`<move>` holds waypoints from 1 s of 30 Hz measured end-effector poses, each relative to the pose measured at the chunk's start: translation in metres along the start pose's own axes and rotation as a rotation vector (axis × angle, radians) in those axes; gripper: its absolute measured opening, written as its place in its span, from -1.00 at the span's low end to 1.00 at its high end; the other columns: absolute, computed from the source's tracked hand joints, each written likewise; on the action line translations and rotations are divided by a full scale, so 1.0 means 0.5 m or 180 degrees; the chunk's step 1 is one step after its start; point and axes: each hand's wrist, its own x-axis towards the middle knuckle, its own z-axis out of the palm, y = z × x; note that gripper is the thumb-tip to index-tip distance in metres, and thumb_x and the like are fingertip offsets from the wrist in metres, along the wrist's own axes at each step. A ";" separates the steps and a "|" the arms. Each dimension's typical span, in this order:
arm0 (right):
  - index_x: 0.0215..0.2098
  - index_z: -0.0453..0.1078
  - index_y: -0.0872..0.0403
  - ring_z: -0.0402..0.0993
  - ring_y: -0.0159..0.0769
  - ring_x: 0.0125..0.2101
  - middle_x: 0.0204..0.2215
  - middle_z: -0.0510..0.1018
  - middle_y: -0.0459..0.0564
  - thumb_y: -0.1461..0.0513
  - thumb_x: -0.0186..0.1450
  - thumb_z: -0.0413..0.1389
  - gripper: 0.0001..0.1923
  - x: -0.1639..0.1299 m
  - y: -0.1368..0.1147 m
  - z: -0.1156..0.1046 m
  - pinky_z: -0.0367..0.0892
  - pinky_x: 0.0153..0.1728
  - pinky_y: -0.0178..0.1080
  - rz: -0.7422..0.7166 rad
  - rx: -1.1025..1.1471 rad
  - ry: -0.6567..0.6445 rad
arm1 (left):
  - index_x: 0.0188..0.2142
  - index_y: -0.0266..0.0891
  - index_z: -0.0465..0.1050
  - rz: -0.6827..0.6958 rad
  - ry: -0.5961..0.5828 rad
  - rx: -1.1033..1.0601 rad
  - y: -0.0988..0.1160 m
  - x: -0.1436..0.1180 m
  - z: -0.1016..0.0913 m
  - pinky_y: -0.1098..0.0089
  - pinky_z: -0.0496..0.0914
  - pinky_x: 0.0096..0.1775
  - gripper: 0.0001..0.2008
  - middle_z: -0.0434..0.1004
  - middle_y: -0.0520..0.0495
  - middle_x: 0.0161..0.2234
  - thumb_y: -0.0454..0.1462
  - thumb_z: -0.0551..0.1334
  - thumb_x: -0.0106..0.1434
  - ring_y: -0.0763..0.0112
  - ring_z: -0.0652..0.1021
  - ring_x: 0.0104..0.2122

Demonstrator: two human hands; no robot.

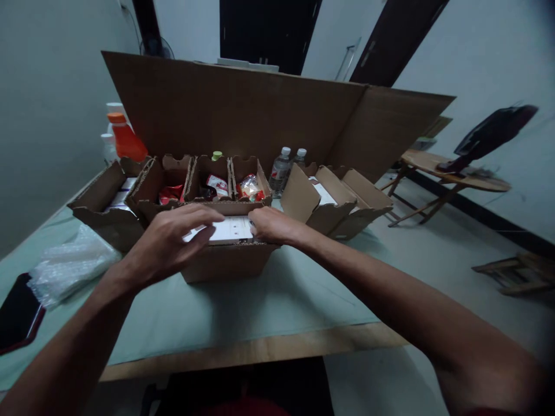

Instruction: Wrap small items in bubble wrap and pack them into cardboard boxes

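**Two hands on a white packet in a cardboard box**

A small corrugated cardboard box [225, 263] sits on the pale green surface [260, 300]. In its open top lies a flat, white rectangular packet [229, 230]. The left hand [167, 242] curls over its left end; the right hand [271, 225] pinches its right end.

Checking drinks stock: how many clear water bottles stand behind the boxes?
2: one clear water bottle and a second at its right, both upright behind the cardboard boxes. More may be hidden.
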 end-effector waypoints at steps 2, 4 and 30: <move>0.00 0.54 0.21 0.58 -0.03 -0.04 -0.02 0.63 0.31 0.27 0.33 0.10 -0.67 -0.006 0.001 0.000 0.38 -0.16 -0.22 0.0039 -0.0030 0.0075 | -0.08 -0.16 0.56 -0.0331 0.0566 -0.0130 0.026 -0.061 -0.001 0.35 0.47 -0.10 -0.79 0.66 -0.06 -0.13 -0.31 0.17 0.37 0.33 0.63 -0.15; 0.03 0.52 0.20 0.55 -0.01 0.00 0.02 0.60 0.29 0.20 0.37 0.09 -0.65 -0.027 0.011 0.000 0.38 -0.11 -0.18 0.0018 -0.0017 0.0282 | -0.11 -0.11 0.56 -0.0840 0.1101 -0.0228 0.040 -0.119 0.010 0.28 0.48 -0.05 -0.82 0.65 -0.01 -0.13 -0.29 0.21 0.36 0.30 0.62 -0.13; 0.00 0.53 -0.05 0.52 0.08 -0.01 -0.12 0.63 0.06 0.10 0.25 0.19 -0.65 -0.234 0.032 0.363 0.42 0.05 0.11 0.0243 0.3213 0.1546 | -0.16 -0.23 0.50 -0.3209 0.0592 -0.1294 0.032 -0.315 0.249 0.01 0.44 0.05 -0.48 0.62 -0.24 -0.13 0.08 0.35 0.02 -0.07 0.58 -0.04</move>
